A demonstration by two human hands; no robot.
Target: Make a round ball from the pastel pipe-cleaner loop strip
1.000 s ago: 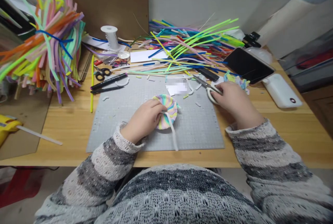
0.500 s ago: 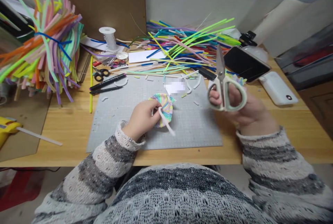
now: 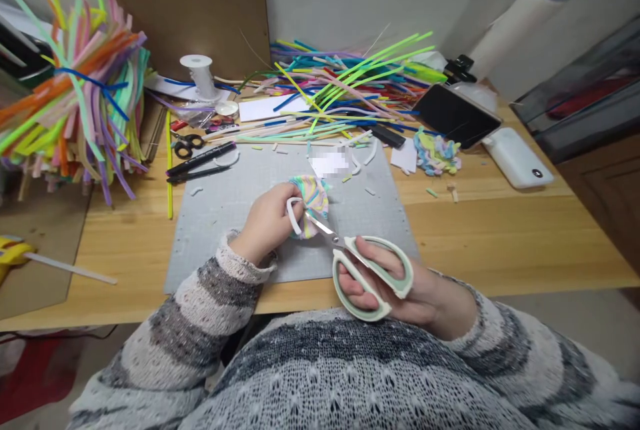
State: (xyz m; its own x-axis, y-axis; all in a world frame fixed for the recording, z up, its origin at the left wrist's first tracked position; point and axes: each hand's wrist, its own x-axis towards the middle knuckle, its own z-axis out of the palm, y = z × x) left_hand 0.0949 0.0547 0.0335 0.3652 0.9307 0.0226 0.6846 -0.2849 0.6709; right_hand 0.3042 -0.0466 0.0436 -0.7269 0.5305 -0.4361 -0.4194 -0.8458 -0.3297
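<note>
My left hand [image 3: 267,220] pinches a round, pastel-striped piece made of pipe cleaners [image 3: 316,195] above the grey cutting mat [image 3: 220,217]. A white pipe cleaner [image 3: 295,215] curves out beside its thumb and fingers. In my right hand [image 3: 405,283] is a pair of scissors [image 3: 336,240] with pale green and white handles, fingers through the loops. The scissor blades point up and left and reach the striped piece near my left fingertips. Whether the blade tips touch the white pipe cleaner I cannot tell.
A large bundle of coloured pipe cleaners [image 3: 95,83] stands at left, above a yellow glue gun [image 3: 13,250]. More loose pipe cleaners [image 3: 350,83] lie along the back, near a wire spool [image 3: 200,77] and black scissors [image 3: 187,145]. At right are a phone [image 3: 457,113] and a white power bank [image 3: 520,158].
My right hand has brought the scissors from the right, where they pointed up, down and left to the striped piece. The white pipe cleaner's loose end now bends back toward my left hand.
</note>
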